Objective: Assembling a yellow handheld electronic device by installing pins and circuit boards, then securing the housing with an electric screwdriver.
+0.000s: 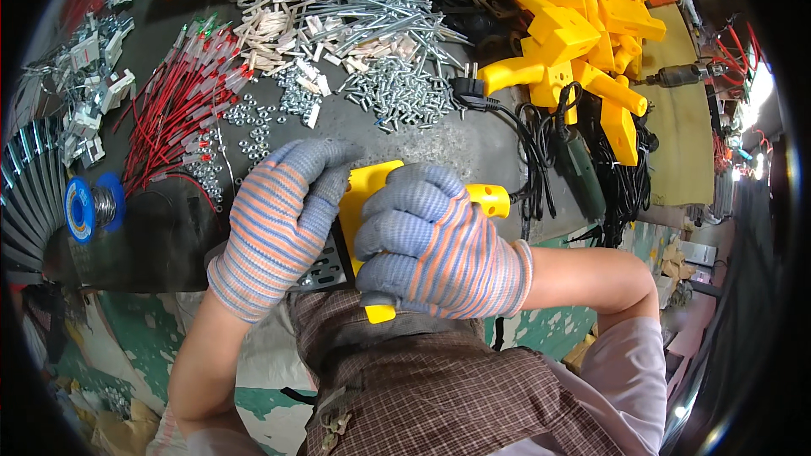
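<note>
Both hands wear grey-coated knit gloves with blue and orange stripes. Between them, at the near edge of the bench, is a yellow plastic housing [372, 179] with a round handle end sticking out to the right. My right hand [443, 241] is closed around its middle, fingers curled over it. A dark slotted plate [326, 266] shows against the housing's left side, partly under my left hand [287, 215]. The left fingers are bent together at the housing's upper left edge; whatever the fingertips pinch is hidden.
Loose screws [397, 93], long bolts [380, 13], nuts [253, 127] and red-wired indicator lights [182, 93] lie beyond my hands. A blue solder spool [93, 207] stands left. Yellow housings [566, 29] pile up far right, near black power cords [541, 143] and a dark green tool [581, 173].
</note>
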`<action>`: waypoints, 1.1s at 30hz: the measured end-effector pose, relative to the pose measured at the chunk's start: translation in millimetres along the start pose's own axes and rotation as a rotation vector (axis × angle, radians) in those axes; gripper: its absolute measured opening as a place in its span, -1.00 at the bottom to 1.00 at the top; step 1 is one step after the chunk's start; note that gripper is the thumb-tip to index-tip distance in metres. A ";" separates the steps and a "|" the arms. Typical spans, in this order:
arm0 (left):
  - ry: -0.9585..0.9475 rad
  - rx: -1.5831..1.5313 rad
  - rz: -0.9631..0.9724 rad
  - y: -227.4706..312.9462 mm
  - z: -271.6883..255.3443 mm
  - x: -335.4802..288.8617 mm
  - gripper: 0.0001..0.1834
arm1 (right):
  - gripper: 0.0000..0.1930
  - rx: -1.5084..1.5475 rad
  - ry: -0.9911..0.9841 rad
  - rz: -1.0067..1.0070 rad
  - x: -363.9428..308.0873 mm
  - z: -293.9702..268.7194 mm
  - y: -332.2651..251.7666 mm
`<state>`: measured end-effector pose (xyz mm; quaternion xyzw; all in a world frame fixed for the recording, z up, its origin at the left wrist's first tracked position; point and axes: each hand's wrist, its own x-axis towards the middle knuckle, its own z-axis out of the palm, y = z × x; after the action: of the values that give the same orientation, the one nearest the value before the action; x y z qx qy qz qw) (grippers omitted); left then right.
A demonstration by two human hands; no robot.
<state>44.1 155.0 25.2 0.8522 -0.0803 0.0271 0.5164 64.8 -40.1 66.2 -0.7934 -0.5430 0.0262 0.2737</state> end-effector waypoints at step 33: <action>0.343 -0.281 -0.195 9.8 -38.3 -15.0 -0.81 | -0.79 -0.261 -0.218 0.144 20.9 -43.0 77.6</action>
<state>29.1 186.0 49.7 0.7585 0.0884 0.1099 0.6363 153.7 -59.5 72.1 -0.8514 -0.5103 0.0608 0.1053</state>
